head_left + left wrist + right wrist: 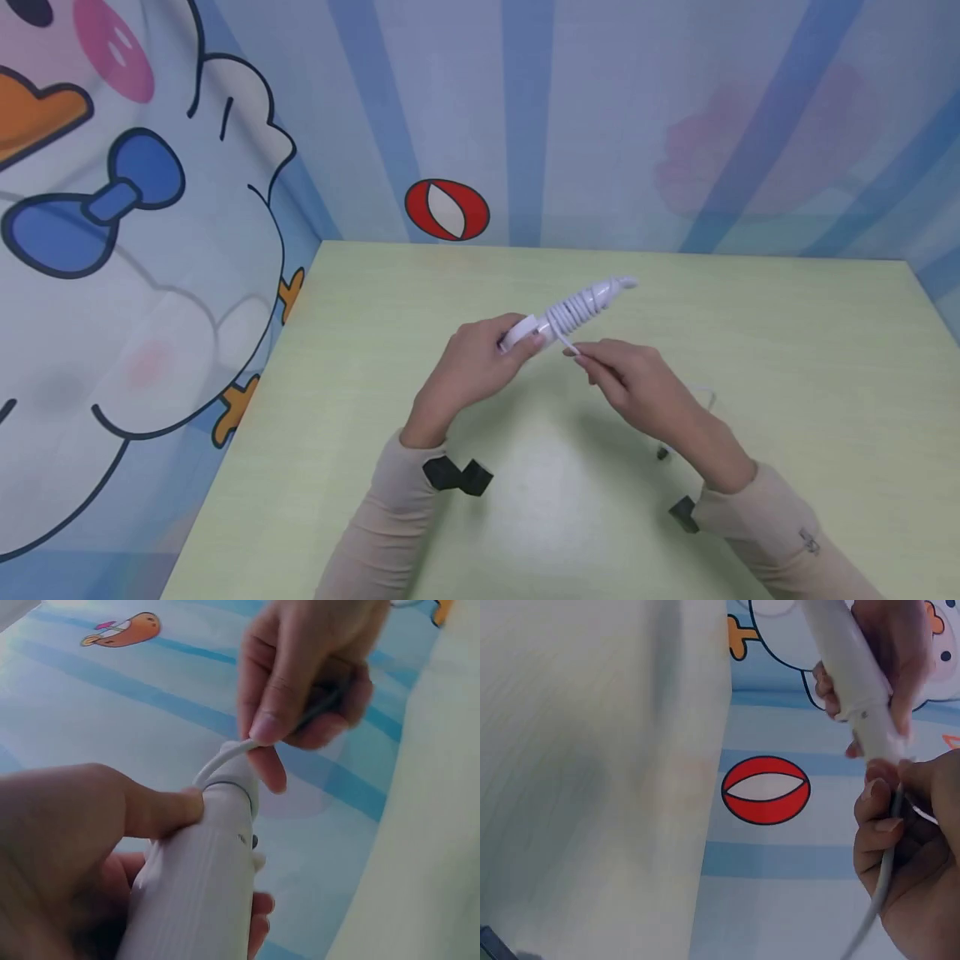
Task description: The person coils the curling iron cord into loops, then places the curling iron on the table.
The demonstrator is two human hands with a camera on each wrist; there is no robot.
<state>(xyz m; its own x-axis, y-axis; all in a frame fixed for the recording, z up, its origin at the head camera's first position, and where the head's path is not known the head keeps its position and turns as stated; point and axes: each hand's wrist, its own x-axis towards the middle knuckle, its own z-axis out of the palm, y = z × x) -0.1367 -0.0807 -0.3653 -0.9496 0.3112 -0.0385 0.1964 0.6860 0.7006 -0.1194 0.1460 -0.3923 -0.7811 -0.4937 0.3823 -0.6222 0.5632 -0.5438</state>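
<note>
A white wand-shaped appliance [604,292] is held up above the table, its far tip tilted away to the right. Several turns of white cord [570,313] are wound around its middle. My left hand [474,360] grips the near end; in the left wrist view the thumb presses on the white body [199,889] beside the cord. Between thumb and fingertips, my right hand [637,383] pinches the loose length of cord [885,874]. A small dark cord end [663,452] hangs below the right wrist. The appliance's exact kind cannot be told.
The pale table [345,292] meets a blue striped wall [600,125] at the back. A cartoon duck panel [225,350] stands along the left side. Black blocks [457,477] sit at the sleeve cuffs.
</note>
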